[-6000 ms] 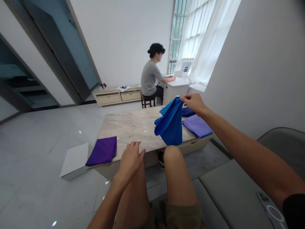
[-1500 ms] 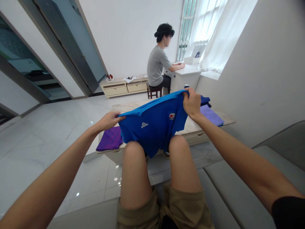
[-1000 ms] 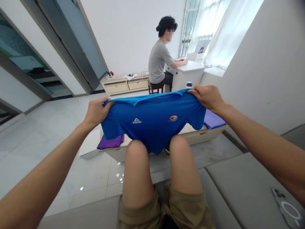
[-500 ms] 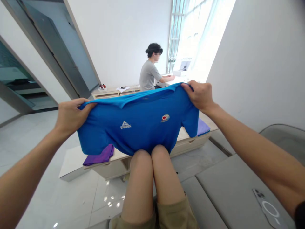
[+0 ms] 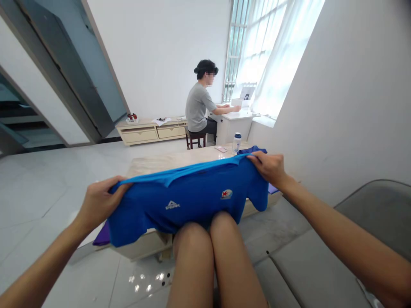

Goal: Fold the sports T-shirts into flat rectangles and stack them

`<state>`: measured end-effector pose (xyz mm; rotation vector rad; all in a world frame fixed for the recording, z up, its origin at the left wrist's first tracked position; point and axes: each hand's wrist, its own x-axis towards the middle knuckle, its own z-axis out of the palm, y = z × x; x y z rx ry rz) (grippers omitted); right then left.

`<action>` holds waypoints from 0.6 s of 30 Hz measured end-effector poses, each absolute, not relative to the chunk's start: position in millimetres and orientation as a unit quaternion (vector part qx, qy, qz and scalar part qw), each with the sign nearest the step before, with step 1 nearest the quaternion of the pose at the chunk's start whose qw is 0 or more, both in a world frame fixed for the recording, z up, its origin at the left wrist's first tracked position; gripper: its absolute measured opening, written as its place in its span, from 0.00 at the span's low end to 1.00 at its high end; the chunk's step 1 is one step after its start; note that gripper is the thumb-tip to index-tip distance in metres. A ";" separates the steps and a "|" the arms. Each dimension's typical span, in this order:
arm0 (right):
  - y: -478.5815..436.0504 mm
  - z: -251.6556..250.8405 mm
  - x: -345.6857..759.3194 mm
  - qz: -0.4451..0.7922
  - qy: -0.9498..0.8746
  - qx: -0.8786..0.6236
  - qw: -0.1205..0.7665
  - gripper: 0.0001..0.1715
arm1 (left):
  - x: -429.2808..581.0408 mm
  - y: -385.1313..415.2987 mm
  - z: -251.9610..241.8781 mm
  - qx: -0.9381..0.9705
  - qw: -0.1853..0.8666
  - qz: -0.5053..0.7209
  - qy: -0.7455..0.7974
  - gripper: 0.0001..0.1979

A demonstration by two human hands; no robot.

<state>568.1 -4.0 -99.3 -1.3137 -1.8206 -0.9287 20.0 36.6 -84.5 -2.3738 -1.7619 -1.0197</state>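
I hold a bright blue T-shirt point(image 5: 189, 201) with a small white logo and a badge, stretched wide in front of my knees. My left hand point(image 5: 98, 203) grips its left shoulder and my right hand point(image 5: 269, 167) grips its right shoulder. The shirt's lower part hangs down in front of my bare knees point(image 5: 205, 231). Behind it stands a low pale table point(image 5: 173, 164). A folded purple cloth point(image 5: 102, 237) peeks out under the shirt's left sleeve, and a dark blue cloth point(image 5: 253, 150) lies on the table near my right hand.
A water bottle point(image 5: 236, 142) and a small pink object point(image 5: 221, 149) stand on the table's far side. A person in a grey shirt point(image 5: 199, 107) sits at a white desk by the window. A low cabinet point(image 5: 150, 129) lines the far wall. Grey sofa cushions point(image 5: 305, 269) lie to my right.
Over the last second I spread the shirt wider and lowered it toward my knees. My knees came together. The view shifted so the table top shows above the shirt.
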 end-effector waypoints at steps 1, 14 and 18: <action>0.6 -114.7 568.0 -0.350 -0.712 -0.501 0.345 0.35 | 15.8 43.2 -99.1 -0.765 -0.013 -0.315 -0.561 0.37; 289.6 -126.9 527.4 -0.172 -0.668 -0.716 0.106 0.26 | 79.9 313.3 -127.2 -0.742 0.018 -0.158 -0.651 0.15; 321.1 -151.6 487.7 -0.131 -0.694 -0.699 0.108 0.26 | 131.1 328.0 -161.8 -0.719 0.082 -0.172 -0.668 0.24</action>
